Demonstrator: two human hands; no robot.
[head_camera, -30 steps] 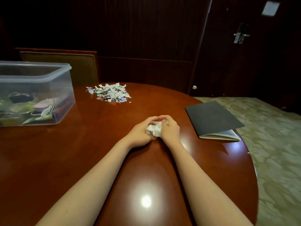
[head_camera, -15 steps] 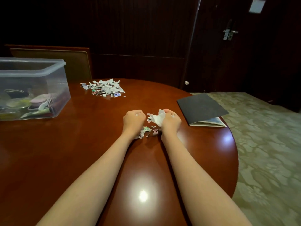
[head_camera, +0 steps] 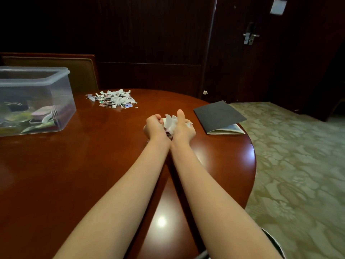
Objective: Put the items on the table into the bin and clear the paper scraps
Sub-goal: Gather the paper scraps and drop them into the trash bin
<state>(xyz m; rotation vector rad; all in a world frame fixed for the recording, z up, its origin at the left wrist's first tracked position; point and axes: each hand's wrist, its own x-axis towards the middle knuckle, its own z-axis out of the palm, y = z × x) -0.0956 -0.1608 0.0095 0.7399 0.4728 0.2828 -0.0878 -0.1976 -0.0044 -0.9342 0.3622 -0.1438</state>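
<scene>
Cupping paper scraps (head_camera: pixel 170 122) together, left hand (head_camera: pixel 154 127) and right hand (head_camera: pixel 183 128) curl inward

A padded chair back (head_camera: pixel 82 75) stands far beyond the left hand (head_camera: pixel 155 126). Up and right of the right hand (head_camera: pixel 183 128), a dark door (head_camera: pixel 280 62) carries a metal handle (head_camera: pixel 250 36) (a pale sign (head_camera: pixel 278 6) above it). Patterned carpet (head_camera: pixel 298 165) spreads right of that hand.

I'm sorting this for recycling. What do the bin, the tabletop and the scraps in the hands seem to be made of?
Bin: clear, slightly cloudy plastic; its contents show through the walls. Tabletop: likely wood or veneer under glossy varnish; a light glints off it. Paper scraps: thin printed paper, torn edges, gripped by left hand and right hand.
</scene>
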